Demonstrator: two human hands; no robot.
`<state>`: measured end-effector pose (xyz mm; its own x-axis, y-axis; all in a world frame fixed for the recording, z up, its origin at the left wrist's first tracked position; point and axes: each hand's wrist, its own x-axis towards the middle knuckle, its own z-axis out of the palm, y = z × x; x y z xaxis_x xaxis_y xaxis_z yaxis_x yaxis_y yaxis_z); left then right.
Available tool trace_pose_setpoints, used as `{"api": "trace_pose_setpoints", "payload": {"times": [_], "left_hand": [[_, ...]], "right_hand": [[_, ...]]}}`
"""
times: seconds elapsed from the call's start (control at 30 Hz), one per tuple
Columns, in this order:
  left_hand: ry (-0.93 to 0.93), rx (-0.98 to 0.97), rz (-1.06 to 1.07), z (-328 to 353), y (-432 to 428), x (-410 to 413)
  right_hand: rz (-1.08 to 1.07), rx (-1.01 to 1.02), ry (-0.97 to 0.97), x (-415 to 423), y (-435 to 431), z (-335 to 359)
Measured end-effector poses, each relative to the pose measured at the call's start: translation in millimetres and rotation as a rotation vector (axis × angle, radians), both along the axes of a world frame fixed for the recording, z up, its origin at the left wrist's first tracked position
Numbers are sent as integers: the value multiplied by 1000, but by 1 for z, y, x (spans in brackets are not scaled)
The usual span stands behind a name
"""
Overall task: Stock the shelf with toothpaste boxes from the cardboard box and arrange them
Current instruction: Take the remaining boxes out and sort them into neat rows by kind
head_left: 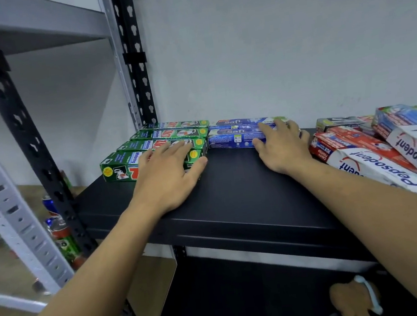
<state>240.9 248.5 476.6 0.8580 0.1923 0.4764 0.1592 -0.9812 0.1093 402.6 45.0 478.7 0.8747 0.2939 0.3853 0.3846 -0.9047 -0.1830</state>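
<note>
**Both hands flat on toothpaste boxes at the back of a black shelf**

The straight fingers (175, 147) of the left hand (167, 170) lie flat across the tops of the front green toothpaste boxes (122, 162). The thumb is stretched out by the front box's right end, and nothing is gripped. The right hand (283, 149) has its fingers (279, 126) spread over the blue toothpaste boxes (233, 136), pressing rather than clasping, with the thumb against the front face of the nearest one.

The four green boxes lie side by side at the back-left corner of the shelf (232, 196), their long sides parallel to its back edge. The blue boxes sit just to their right along the same edge. Their number cannot be told under the hand.

At the shelf's right edge, a loose pile of red-and-white toothpaste boxes (374, 165) lies tilted and overlapping. A black slotted upright (136, 62) rises at the back-left corner. Beyond the left edge, drink cans (61, 234) stand low down behind a grey rack (12, 201). Below the front edge, at the right, is another hand with a pale wristband (353, 299).
</note>
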Motion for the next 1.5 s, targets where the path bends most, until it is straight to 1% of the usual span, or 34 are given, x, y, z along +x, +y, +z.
{"api": "trace_pose_setpoints", "payload": {"times": [0.5,0.73,0.87,0.93,1.07,1.17,1.23,1.33,1.4,1.5], "left_hand": [[-12,-8,1,-1,2,2],[-36,-5,-3,-1,3,4],[-43,-1,-7,0,3,2],[-37,2,-7,1,1,0],[-34,14,-18,4,-2,-3],[-63,56,-21,6,-6,-9],[-88,102,-45,11,-13,-14],[-117,130,-131,14,-30,-20],[-139,100,-194,15,-49,-21],[-132,-7,-302,15,-87,-15]], "right_hand": [[15,-1,-21,7,-1,0],[-8,12,-160,-2,-4,2],[39,-14,-227,-17,-8,4],[34,-42,-235,-28,-12,5],[-65,-160,-290,-54,-21,8],[-92,-258,-281,-76,-30,12],[-88,-314,-276,-89,-38,20],[-54,-263,-287,-106,-58,46],[-39,-217,-293,-114,-76,66],[-46,-195,-282,-121,-109,89]]}}
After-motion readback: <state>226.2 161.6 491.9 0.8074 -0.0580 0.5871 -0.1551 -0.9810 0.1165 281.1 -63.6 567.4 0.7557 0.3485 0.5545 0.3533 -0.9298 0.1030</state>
